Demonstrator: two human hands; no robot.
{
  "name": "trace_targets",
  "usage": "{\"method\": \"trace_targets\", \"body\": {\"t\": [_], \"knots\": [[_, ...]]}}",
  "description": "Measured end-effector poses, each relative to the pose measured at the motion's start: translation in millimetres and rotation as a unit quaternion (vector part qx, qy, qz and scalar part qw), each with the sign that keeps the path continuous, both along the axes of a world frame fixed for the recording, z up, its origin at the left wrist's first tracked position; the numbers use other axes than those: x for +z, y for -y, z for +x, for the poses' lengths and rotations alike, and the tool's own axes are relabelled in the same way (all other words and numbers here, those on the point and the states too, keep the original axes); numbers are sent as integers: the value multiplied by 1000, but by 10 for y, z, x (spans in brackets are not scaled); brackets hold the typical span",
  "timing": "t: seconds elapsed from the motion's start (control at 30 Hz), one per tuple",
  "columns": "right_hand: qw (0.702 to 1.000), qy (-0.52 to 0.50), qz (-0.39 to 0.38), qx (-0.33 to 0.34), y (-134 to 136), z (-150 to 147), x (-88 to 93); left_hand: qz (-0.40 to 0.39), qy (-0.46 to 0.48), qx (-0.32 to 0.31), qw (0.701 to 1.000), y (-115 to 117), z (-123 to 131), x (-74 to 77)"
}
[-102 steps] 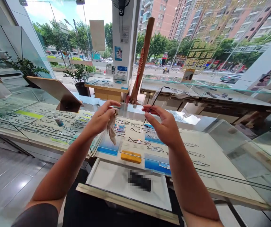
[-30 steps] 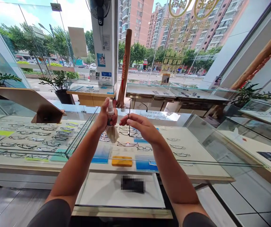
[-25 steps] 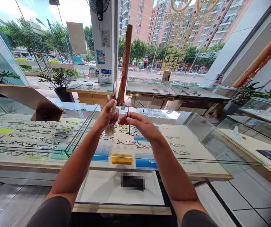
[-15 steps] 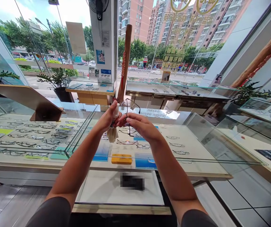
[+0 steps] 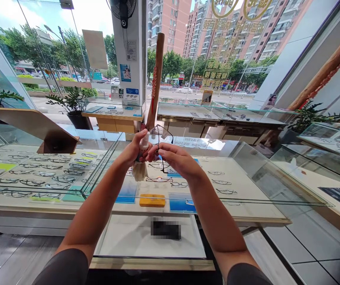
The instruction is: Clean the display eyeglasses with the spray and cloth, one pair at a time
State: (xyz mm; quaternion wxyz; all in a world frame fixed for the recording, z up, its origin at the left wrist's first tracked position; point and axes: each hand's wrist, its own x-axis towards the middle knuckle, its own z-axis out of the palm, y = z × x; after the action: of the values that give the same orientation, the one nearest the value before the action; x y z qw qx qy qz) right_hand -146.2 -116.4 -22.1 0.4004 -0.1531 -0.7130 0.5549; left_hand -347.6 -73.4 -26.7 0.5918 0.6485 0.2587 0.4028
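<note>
My left hand (image 5: 133, 151) is closed around a small spray bottle (image 5: 144, 141) with a whitish top. A beige cloth (image 5: 140, 171) hangs below the same hand. My right hand (image 5: 178, 157) pinches a pair of dark thin-rimmed eyeglasses (image 5: 163, 164) by the frame, held on edge with one temple arm sticking out at the top. Both hands are close together above the glass display case, and the bottle's top is just left of the lenses. My fingers partly cover the bottle's body and the middle of the frame.
Below the hands, a glass display case (image 5: 265, 204) holds rows of eyeglasses, blue cards and a yellow case (image 5: 152, 200). A pulled-out white tray (image 5: 128, 241) bears a blurred dark object (image 5: 166, 228). A tilted brown panel (image 5: 33, 122) stands on the left case.
The spray bottle has tilted slightly and more of its whitish top shows. The cloth and eyeglasses have shifted a little left and down; both hands keep their holds.
</note>
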Motion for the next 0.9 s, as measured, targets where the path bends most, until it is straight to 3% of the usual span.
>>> {"method": "trace_targets", "body": {"t": [0.33, 0.57, 0.77, 0.9], "knots": [[999, -34, -21, -15, -60, 3, -19, -3, -12, 12, 1000, 5, -31, 15], [978, -117, -138, -103, -256, 3, -115, 70, -127, 75, 987, 93, -37, 39], [970, -146, -177, -84, -262, -11, -119, 74, -136, 84, 984, 74, 4, -12], [971, -147, -173, -75, -228, 9, -87, 76, -105, 113, 985, 95, -67, 91]]}}
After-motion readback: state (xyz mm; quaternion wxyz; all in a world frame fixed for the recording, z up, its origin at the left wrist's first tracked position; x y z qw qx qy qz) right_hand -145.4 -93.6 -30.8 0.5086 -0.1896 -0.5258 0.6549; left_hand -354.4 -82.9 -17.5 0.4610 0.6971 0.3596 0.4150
